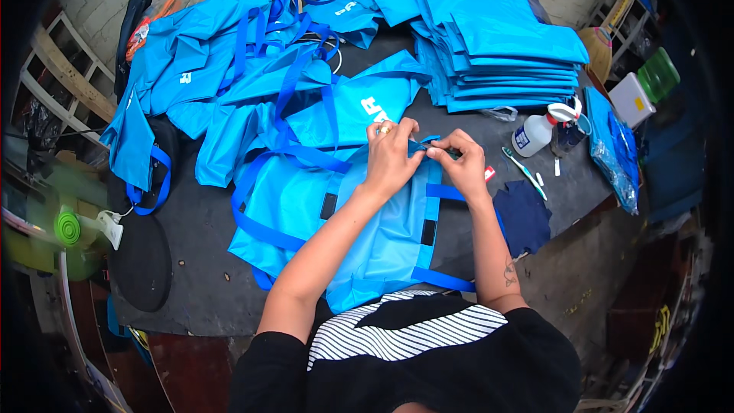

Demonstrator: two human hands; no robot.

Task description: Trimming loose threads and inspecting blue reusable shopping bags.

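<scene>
A light blue bag (382, 241) with dark blue straps and black rectangular patches lies in front of me, its near end against my shirt. My left hand (391, 157) is closed on the far edge of this bag, thumb and index finger pinching a fold near the right corner. Right beside it, my right hand (461, 162) is also closed, its fingertips pinched at the same corner. A small dark object shows partly under the right fingers; its kind is hidden. More blue bags (355, 107) lie just beyond my hands.
A stack of folded blue bags (505, 53) stands at the back right, a loose heap of bags (206, 53) at the back left. On the right are a white spray bottle (533, 135), a toothbrush (524, 173), a navy cloth (524, 216) and a plastic-wrapped blue package (613, 149). A green fan (67, 227) stands left.
</scene>
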